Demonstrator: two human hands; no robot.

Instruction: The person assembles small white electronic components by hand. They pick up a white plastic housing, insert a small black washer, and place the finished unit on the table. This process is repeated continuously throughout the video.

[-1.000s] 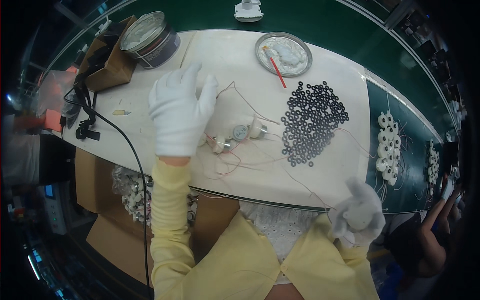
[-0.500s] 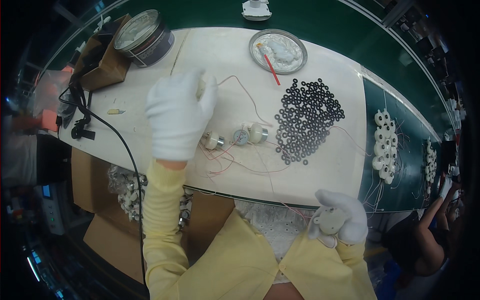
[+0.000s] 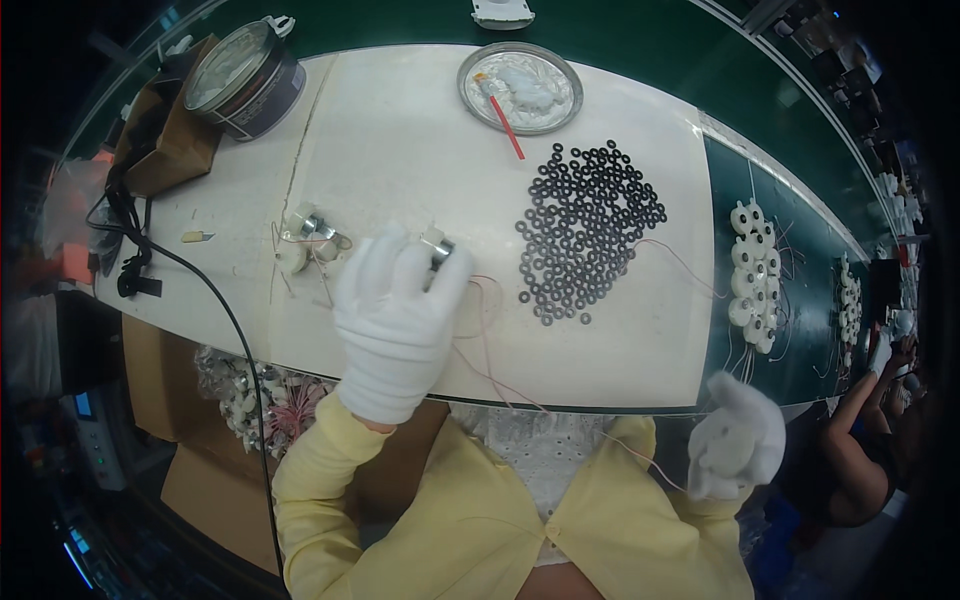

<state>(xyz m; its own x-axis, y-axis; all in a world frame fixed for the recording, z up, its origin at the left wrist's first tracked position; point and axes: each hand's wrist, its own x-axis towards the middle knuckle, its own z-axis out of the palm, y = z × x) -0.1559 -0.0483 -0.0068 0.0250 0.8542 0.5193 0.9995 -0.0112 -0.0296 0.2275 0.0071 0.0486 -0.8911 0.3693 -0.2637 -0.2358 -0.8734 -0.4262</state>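
Observation:
My left hand (image 3: 400, 315), in a white glove, is over the near middle of the table. Its fingers close round a small silver motor with a white plastic cap (image 3: 437, 246). Pink wires (image 3: 487, 310) trail beside that hand toward the table's front edge. Left of it lie further small motors with white caps (image 3: 310, 222), their wires tangled about them. My right hand (image 3: 745, 435), also gloved, is off the front edge at the right. A round white motor part (image 3: 726, 447) rests in its curled fingers, with a thin wire hanging from it.
Many black rings (image 3: 590, 230) lie spread right of centre. Behind them stands a round metal tray (image 3: 575, 105) of white paste with a red-handled brush (image 3: 508, 130). A tin (image 3: 255, 90), a carton (image 3: 180, 150), a black cable (image 3: 225, 295) and a cutter (image 3: 198, 237) are left. White motors (image 3: 752, 275) line the green surface.
My left hand has come nearer and holds a motor. Motors that lay right of it are gone from there; some now lie to its left. My right hand has shifted right. The view has shifted slightly.

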